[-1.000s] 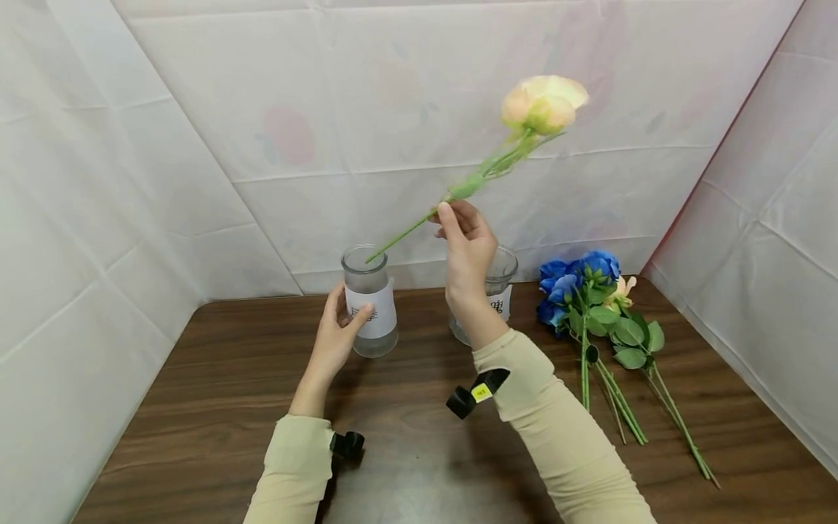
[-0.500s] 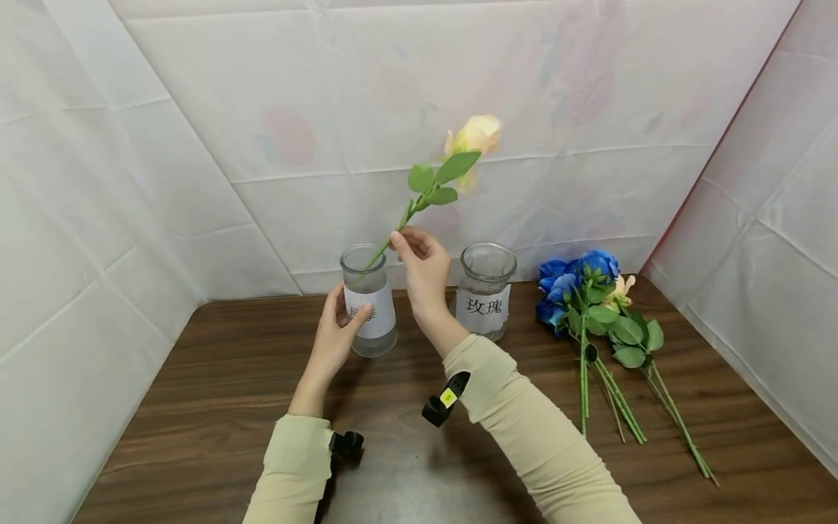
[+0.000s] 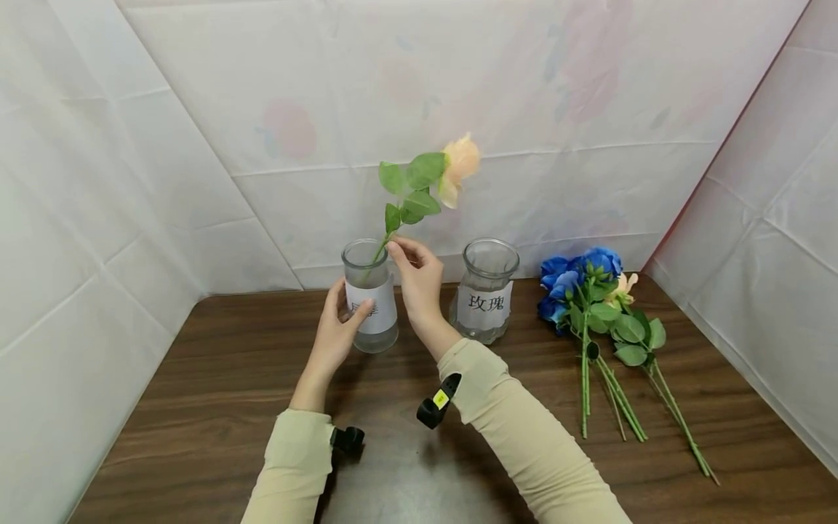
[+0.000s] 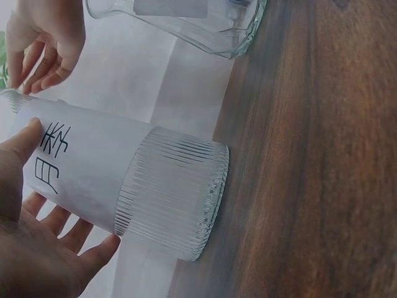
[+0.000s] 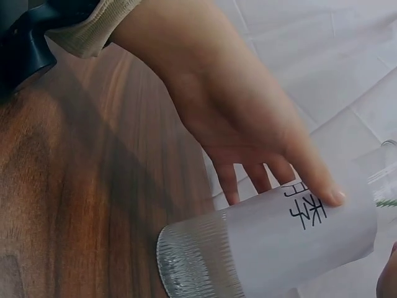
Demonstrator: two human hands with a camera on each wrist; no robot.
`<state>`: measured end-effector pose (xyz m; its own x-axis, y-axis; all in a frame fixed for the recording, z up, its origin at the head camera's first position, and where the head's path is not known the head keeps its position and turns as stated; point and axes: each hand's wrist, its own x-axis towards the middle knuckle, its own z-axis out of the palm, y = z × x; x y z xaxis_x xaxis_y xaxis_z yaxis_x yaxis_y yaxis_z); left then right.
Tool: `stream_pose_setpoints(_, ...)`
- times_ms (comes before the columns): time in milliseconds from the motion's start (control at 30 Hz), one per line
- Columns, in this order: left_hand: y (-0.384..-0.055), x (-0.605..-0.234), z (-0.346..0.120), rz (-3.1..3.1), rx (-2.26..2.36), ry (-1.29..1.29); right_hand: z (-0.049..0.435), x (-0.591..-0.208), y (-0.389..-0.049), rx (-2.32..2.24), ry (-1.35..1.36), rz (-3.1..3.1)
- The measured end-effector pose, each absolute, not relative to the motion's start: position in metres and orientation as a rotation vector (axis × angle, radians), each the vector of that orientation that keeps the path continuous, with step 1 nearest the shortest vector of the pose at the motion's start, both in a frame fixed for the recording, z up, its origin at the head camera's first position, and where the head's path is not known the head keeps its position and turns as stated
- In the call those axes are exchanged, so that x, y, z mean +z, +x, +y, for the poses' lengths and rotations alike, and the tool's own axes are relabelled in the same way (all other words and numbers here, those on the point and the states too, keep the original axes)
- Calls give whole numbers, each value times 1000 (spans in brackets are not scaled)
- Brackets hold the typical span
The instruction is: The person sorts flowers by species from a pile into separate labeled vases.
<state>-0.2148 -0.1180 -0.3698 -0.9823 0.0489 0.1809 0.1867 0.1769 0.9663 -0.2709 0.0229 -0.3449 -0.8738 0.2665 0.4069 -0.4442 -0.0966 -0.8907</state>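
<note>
In the head view my left hand [image 3: 334,327] grips a ribbed glass vase [image 3: 378,342] with a white paper label wrapped round it. The left wrist view shows the thumb of this hand [image 4: 37,248] across the label and the fingers on the opposite side of the vase [image 4: 173,186]. Just at the rim, my right hand [image 3: 421,280] pinches the green stem of a peach artificial flower [image 3: 462,159]. Its lower stem is inside the vase, and the leafy upper part leans right above the mouth.
A second labelled glass vase [image 3: 489,313] stands to the right of my right hand. Farther right lie several blue artificial flowers [image 3: 579,273] and another peach flower [image 3: 622,291], stems toward me. White cloth [image 3: 314,87] closes off the back and sides of the wooden table [image 3: 216,407].
My right hand has moved left and down, lowering the stem into the vase. The bloom has come lower and turned, showing its leaves. My left hand keeps its hold on the vase.
</note>
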Motion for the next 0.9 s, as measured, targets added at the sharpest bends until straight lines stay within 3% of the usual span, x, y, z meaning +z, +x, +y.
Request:
stream_pose_setpoints(400,-216,-372,-120,-2344,-1934,-240,46,-360,-252,2062,245,-1719)
stream_pose_setpoints(900,-216,-370,-121,-2354,-1937,-249,147,-365,-188,1931,405,-1974)
